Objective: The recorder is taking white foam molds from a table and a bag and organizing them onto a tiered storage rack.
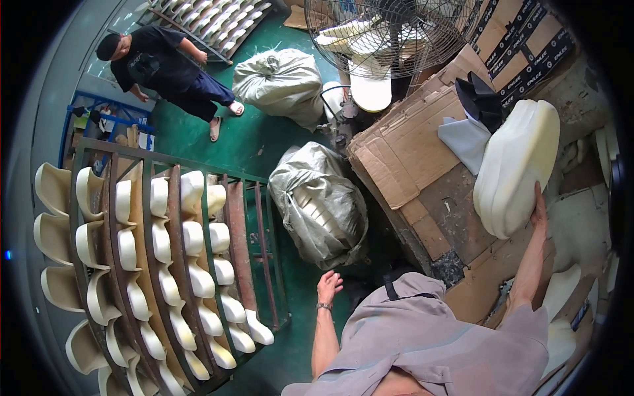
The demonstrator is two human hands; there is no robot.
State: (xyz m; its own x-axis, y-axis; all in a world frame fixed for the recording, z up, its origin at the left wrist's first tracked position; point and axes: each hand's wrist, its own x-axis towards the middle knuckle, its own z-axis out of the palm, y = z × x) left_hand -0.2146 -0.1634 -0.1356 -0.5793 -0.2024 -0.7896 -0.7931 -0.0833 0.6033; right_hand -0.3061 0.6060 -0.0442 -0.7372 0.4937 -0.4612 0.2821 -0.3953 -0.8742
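Note:
At the right, my right hand (539, 208) grips the near edge of a stack of cream moulded foam pads (516, 168), nested together. The stack is over the cardboard-covered workbench; whether it rests there or is lifted off, I cannot tell. My left hand (329, 288) hangs low in front of me with its fingers loosely apart and nothing in it. Nearest to it is a grey-green woven sack (318, 204) on the floor, its mouth partly open on pale stacked pieces. Beside the foam stack lie a black cloth piece (477, 99) and a pale grey cloth sheet (464, 142).
A metal rack (173, 231) full of curved foam shells stands at the left. A tied sack (281, 86) is on the green floor. A large caged fan (395, 30) stands behind the workbench cardboard (396, 148). Another person (162, 66) stands at the far left.

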